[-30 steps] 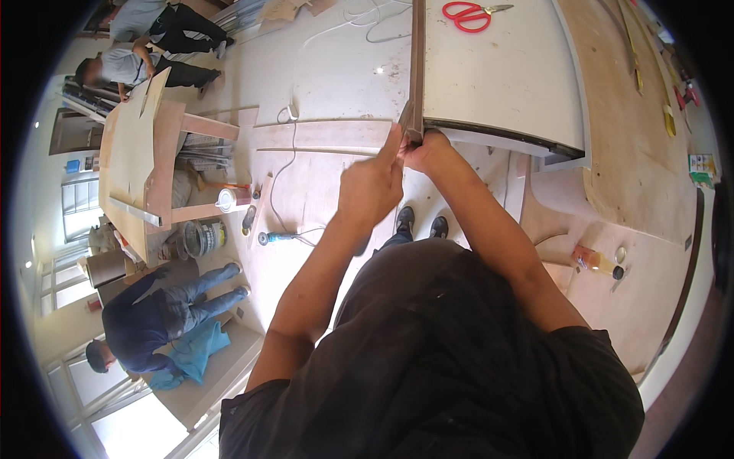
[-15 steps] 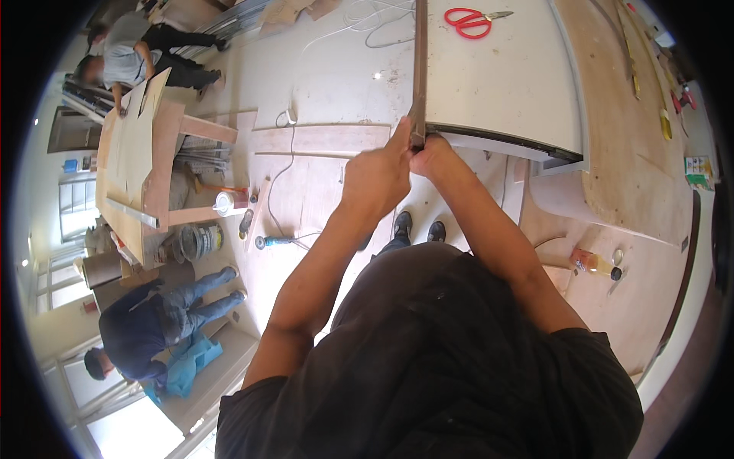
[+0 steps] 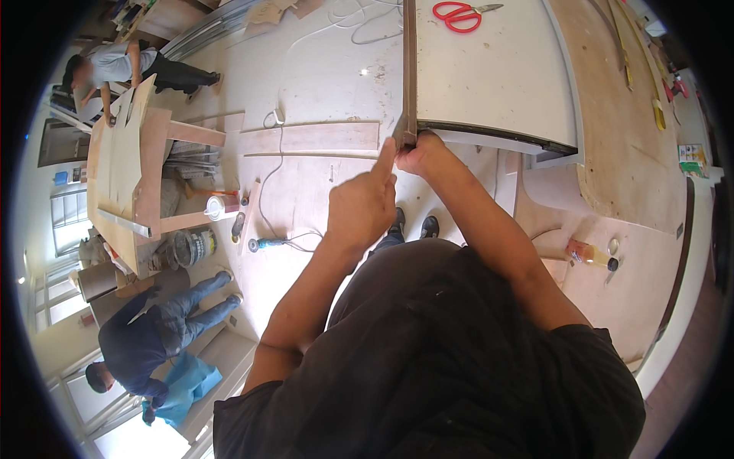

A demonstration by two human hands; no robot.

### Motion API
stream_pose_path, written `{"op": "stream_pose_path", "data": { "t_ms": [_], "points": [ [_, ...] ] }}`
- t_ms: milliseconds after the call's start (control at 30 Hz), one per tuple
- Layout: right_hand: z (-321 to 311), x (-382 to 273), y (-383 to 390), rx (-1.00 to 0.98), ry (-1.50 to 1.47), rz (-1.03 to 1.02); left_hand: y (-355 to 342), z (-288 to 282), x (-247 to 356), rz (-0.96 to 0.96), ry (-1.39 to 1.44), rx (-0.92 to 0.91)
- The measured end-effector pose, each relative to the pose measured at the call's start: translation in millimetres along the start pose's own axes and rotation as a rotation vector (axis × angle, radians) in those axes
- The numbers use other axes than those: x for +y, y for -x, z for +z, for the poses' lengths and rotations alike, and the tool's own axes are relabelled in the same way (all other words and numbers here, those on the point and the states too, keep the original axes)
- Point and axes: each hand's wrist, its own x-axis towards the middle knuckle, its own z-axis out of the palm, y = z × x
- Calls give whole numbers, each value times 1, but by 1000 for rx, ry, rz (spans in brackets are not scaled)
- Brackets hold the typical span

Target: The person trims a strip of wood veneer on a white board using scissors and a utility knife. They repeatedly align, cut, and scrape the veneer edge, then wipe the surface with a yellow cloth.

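A long brown strip (image 3: 410, 69) runs along the left edge of a pale panel (image 3: 489, 84), its near end in front of me. My right hand (image 3: 420, 155) is closed at that near end, fingers partly hidden under it. My left hand (image 3: 363, 203) has its index finger stretched up to the strip's left side; the other fingers are curled, and I see nothing held in them. Red-handled scissors (image 3: 457, 17) lie on the far part of the panel.
A blue-ended tool (image 3: 264, 244) with a cord lies on the floor at left, near a wooden worktable (image 3: 157, 164). A bottle (image 3: 589, 254) lies at right. One person (image 3: 111, 65) leans at the table; another (image 3: 138, 333) bends at lower left.
My left hand has drawn back toward me and down, with its index finger still reaching to the strip. My right hand stays at the strip's end. The view has shifted slightly.
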Motion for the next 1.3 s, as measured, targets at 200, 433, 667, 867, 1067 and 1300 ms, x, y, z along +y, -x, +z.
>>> {"op": "stream_pose_path", "data": {
  "t_ms": [200,433,667,867,1067,1300],
  "points": [
    [-13,-15,-13,-110,51,-19,-43,7,-3,12,6,76],
    [-48,45,112,-56,863,-676,5,-8,-32,-194,266,151],
    [-9,27,142,-30,1390,-1155,10,14,-45,-191,425,234],
    [-38,17,127,-78,1785,-2023,7,-7,-4,-121,306,123],
    [-15,21,113,263,1841,-2318,15,-2,13,10,42,35],
    [-7,12,91,213,1915,-2250,-12,14,13,1,9,22]
  ]
}}
